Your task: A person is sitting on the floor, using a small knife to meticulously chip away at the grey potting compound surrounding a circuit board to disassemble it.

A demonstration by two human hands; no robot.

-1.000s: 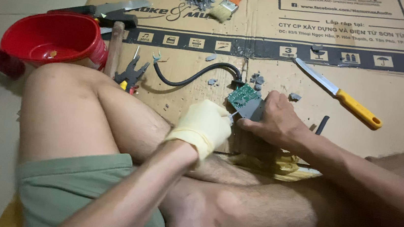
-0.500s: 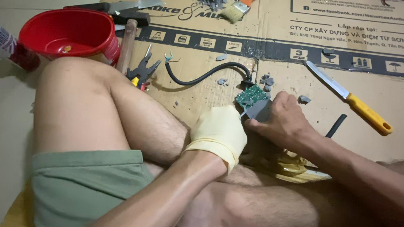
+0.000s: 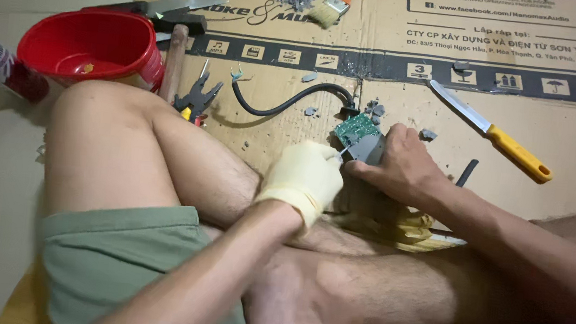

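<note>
Both hands have held their place over the last second while the view drifted slightly. Left hand [image 3: 303, 177], in a pale glove, pinches a small metal tool against the green circuit board [image 3: 357, 128]; right hand [image 3: 400, 164] grips the board's grey casing [image 3: 368, 148]. They sit mid-cardboard sheet [image 3: 394, 88], with the yellow-handled knife [image 3: 491, 132] toward its right edge.

Open cardboard [image 3: 406, 103] between circuit board [image 3: 356, 128] and yellow-handled knife [image 3: 495, 133]; left of the board, black cable [image 3: 287, 102] and pliers [image 3: 197, 97] crowd things.
</note>
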